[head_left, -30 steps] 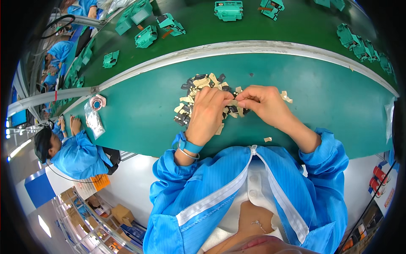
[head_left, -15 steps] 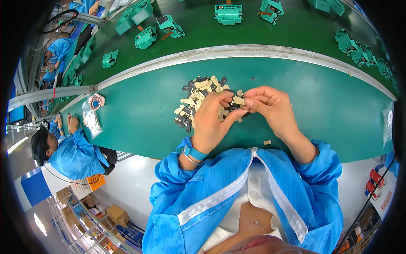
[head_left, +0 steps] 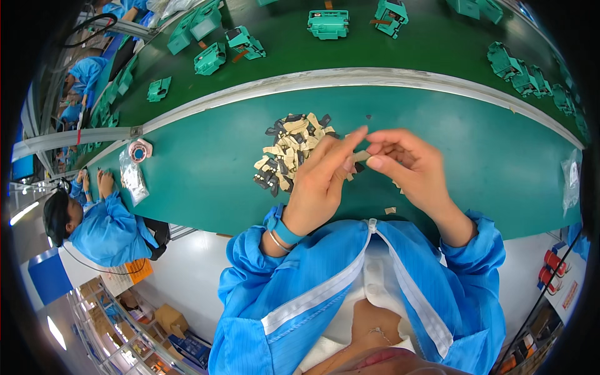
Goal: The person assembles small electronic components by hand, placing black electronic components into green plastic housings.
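A heap of small black pieces and beige strips (head_left: 289, 147) lies on the green tabletop. Between the fingertips of my right hand (head_left: 417, 167) is a beige strip (head_left: 360, 156), pinched just right of the heap. My left hand (head_left: 320, 178) is beside the heap's right edge, index finger stretched forward and thumb pressed near the other fingers by the strip's left end. What that hand grips, if anything, is hidden. One loose beige scrap (head_left: 390, 210) rests on the table in front of me.
Past a pale rail (head_left: 350, 76), several teal plastic housings (head_left: 328, 24) stand on a dark green surface. At left are a tape roll (head_left: 140, 150), a clear plastic bag (head_left: 132, 178) and a person in blue (head_left: 112, 228). Another clear bag (head_left: 570, 181) lies at the right edge.
My left index finger has stretched forward, and a black piece seen between my hands is now hidden. My right hand has shifted slightly right, keeping the beige strip. The view has shifted slightly.
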